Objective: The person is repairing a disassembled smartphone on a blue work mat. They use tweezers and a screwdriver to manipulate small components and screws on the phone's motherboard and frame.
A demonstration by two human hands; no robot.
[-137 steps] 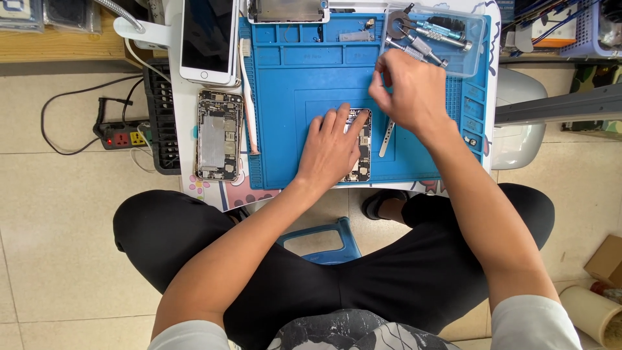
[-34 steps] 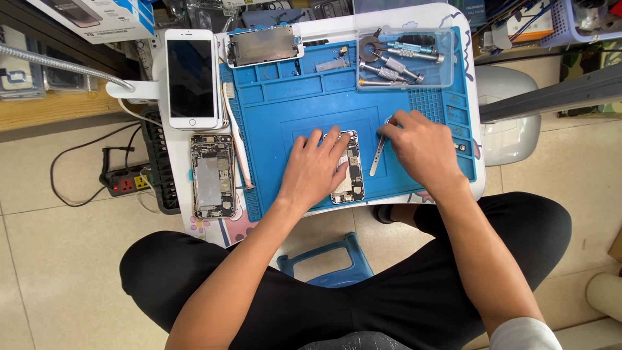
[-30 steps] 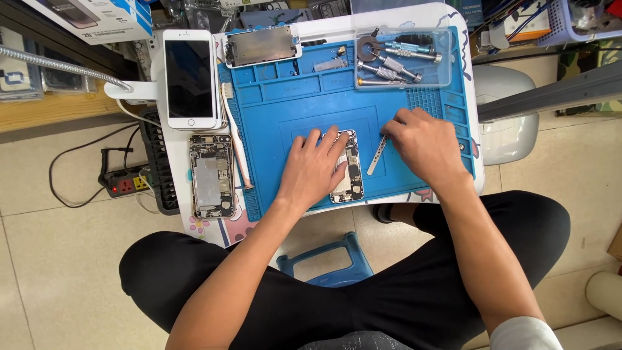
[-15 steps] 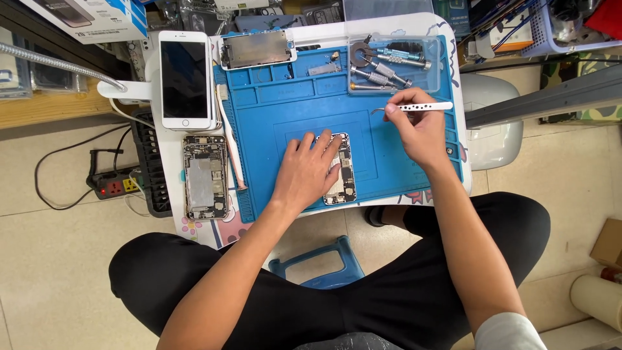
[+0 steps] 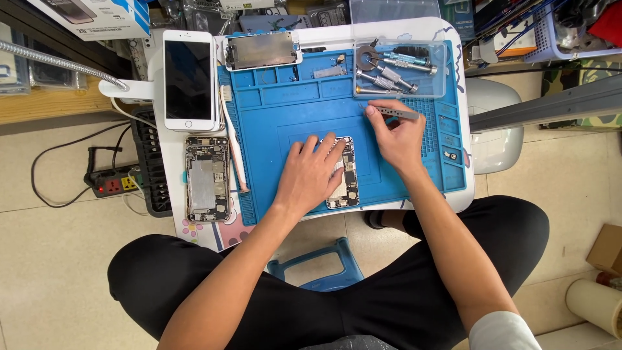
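**Phone repair at a small white desk**

A white desk (image 5: 463,162) stands on a beige tiled floor (image 5: 52,259), covered by a blue rubbery work mat (image 5: 285,110). The left hand (image 5: 311,172) lies flat, fingers spread, on an opened phone body (image 5: 345,178) at mat centre. Just right and above, the right hand (image 5: 398,133) pinches slim metal tweezers (image 5: 395,113) beside a clear plastic tool tray (image 5: 398,70).

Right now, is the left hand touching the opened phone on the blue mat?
Touching. The head view shows the left hand pressed flat on the opened phone, fingers overlapping its left edge.
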